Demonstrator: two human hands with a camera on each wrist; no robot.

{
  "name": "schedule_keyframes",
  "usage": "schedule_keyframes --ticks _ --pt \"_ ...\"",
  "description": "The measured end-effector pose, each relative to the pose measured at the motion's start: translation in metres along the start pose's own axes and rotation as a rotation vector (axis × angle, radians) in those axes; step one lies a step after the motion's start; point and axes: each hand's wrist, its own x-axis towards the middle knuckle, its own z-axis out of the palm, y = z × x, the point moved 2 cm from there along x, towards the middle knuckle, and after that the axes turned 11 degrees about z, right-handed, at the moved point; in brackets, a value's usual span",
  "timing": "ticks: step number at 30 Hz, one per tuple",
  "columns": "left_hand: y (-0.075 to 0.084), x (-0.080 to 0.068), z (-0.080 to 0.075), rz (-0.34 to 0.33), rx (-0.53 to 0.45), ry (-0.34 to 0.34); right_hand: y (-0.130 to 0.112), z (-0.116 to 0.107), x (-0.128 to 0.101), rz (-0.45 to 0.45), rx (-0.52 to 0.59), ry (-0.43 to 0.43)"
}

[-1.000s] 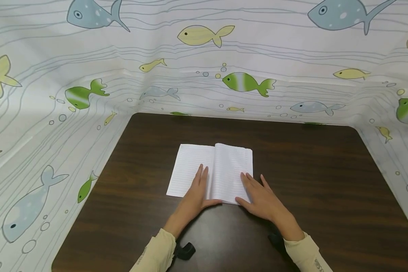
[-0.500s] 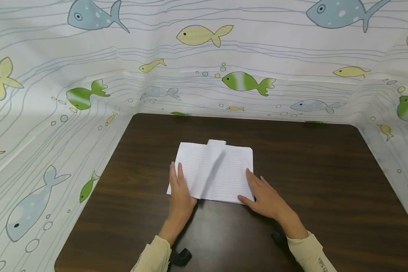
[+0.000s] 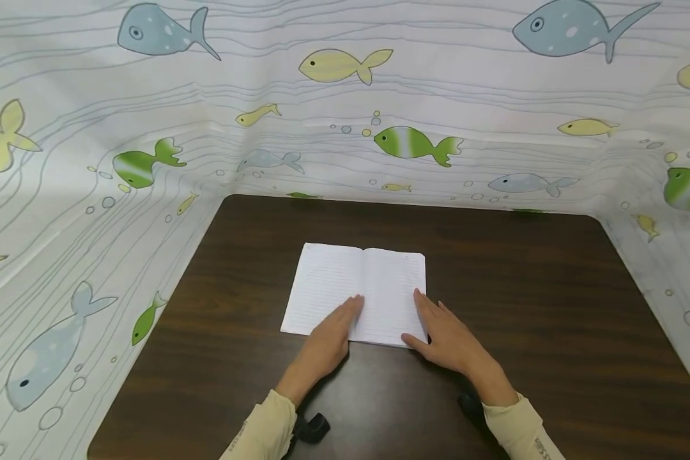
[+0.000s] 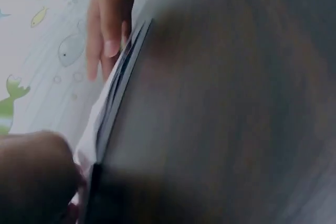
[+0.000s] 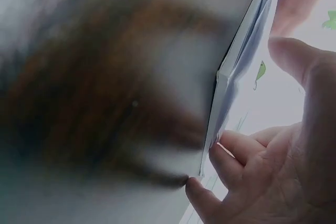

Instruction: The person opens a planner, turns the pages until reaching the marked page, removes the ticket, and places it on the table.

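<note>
Plainly the work in hand is leafing through an open lined notebook (image 3: 356,294) that lies flat near the middle of the dark wooden table (image 3: 552,306), and by the look of it the step is settling a leaf down on the left side. The left hand (image 3: 329,342) lies with straight fingers flat on the left page beside the centre fold, gripping nothing. The right hand (image 3: 445,335) rests on the near right corner of the right page, thumb at the near edge; its fingers look relaxed, pinching no sheet that the head view shows. A next leaf would probably call for the right fingertips to part one sheet from the stack. Both wrist views are blurred, showing only page edges and fingertips. Whether a sheet is caught is hard to tell.
</note>
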Motion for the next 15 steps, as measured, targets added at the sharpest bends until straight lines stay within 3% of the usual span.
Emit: schedule_keyframes --ticks 4,10,15 --pt "0.0051 -0.0029 0.0046 -0.002 -0.078 -0.105 -0.0034 0.0001 -0.0011 -0.019 -0.021 0.041" --pt "0.0031 -0.0015 0.0048 -0.093 -0.149 -0.149 -0.0062 -0.0036 -0.0022 -0.014 -0.046 0.113" --pt "0.002 -0.0005 0.0036 -0.157 -0.245 -0.153 -0.005 -0.0017 -0.0002 -0.001 -0.055 0.102"
